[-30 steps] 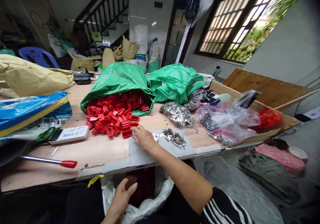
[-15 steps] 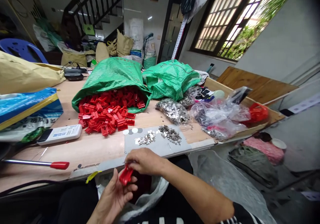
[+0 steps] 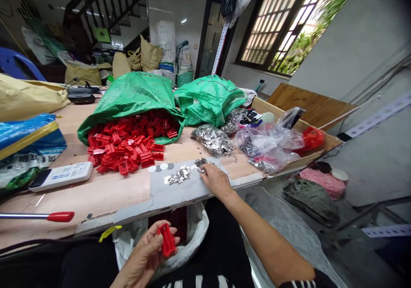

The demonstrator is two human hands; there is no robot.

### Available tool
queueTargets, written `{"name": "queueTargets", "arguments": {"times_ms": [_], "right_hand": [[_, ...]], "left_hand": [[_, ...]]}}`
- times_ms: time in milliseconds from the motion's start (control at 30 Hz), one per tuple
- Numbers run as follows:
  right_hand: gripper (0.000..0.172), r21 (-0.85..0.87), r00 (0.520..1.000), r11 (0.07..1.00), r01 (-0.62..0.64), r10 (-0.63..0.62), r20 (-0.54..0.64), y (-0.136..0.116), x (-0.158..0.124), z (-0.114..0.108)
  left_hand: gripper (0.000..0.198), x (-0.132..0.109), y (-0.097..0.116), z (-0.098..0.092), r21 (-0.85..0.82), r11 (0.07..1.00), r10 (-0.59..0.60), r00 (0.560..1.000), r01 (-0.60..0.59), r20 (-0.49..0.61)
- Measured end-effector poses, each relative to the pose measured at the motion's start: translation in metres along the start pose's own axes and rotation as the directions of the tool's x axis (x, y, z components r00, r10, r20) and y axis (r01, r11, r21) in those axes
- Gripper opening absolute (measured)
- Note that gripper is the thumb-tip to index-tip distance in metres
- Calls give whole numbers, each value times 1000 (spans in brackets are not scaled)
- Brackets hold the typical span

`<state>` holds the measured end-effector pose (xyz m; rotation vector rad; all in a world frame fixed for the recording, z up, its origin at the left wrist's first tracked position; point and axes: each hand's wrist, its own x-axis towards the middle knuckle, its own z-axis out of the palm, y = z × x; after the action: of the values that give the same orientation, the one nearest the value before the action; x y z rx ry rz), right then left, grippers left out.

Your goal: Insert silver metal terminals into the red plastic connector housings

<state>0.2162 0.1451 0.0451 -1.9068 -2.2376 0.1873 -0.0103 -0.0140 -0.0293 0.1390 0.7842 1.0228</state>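
My left hand (image 3: 150,245) grips a red plastic part (image 3: 167,240) with a hollow trough shape, held over the open white sack (image 3: 199,223) below the table edge. My right hand (image 3: 215,180) reaches over the grey mat (image 3: 192,196), its fingertips pinched together at the darker pile of small metal pieces (image 3: 201,162). What sits between those fingertips, if anything, is too small to make out. Left of it on the mat lies a second pile of shiny small metal pieces (image 3: 178,175). Several red plastic parts (image 3: 128,151) spill from a green woven bag (image 3: 135,93).
A second green bag (image 3: 208,99) and a clear bag of metal pieces (image 3: 213,140) stand behind the mat. At the right is a wooden tray (image 3: 324,148) with plastic bags. A white device (image 3: 62,175) and a red-handled lever (image 3: 61,216) lie at the left.
My right hand has left the red part and moved up and right to the metal pile. My left hand still holds the part, now turned with its hollow side showing. The view has shifted slightly right.
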Motion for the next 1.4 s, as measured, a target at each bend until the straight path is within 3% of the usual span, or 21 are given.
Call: {"name": "queueTargets", "arguments": {"times_ms": [200,433,500,600,667,900,1000,1067,1167,1233,1300,1400], "right_hand": [[10,35,999,998,45,-45,7,1,8,9],[11,252,995,964,88,-72,-73,12,11,4],[9,441,995,895,66,-27,-95,16,11,5],[14,770,998,637,-24,63,-21,21,9,10],[20,847,997,526,-71,72,39,21,7,13],[21,908,993,409,-90,-32,112,-2,-18,11],[9,891,969,453,-2,-220,113,-23,-43,7],[6,856,936,514,47,-323,143,-35,-61,4],[10,812,925,577,85,-349,151,-46,-79,2],[11,794,932,600,100,-337,137,-48,-85,3],[10,793,938,602,88,-318,137,-46,-87,6],[8,808,948,588,48,-280,148,-44,-89,13]], "left_hand": [[53,1,-2,0,40,999,12,999,-11,-45],[47,-2,1,3,85,996,15,999,-11,-40],[46,-3,0,4,92,996,22,999,-18,-43],[47,-3,-1,6,107,994,30,998,-23,-61],[48,-3,-2,6,115,993,35,997,-26,-73],[49,-8,6,24,196,977,93,994,-80,-60],[52,-5,13,38,342,923,198,980,-176,-31],[46,-1,16,45,492,837,265,964,-237,14],[38,5,13,48,698,629,388,916,-342,100],[35,7,9,48,745,545,447,885,-385,131],[36,6,4,48,731,573,441,891,-370,105],[38,5,1,47,652,691,381,924,-313,40]]}}
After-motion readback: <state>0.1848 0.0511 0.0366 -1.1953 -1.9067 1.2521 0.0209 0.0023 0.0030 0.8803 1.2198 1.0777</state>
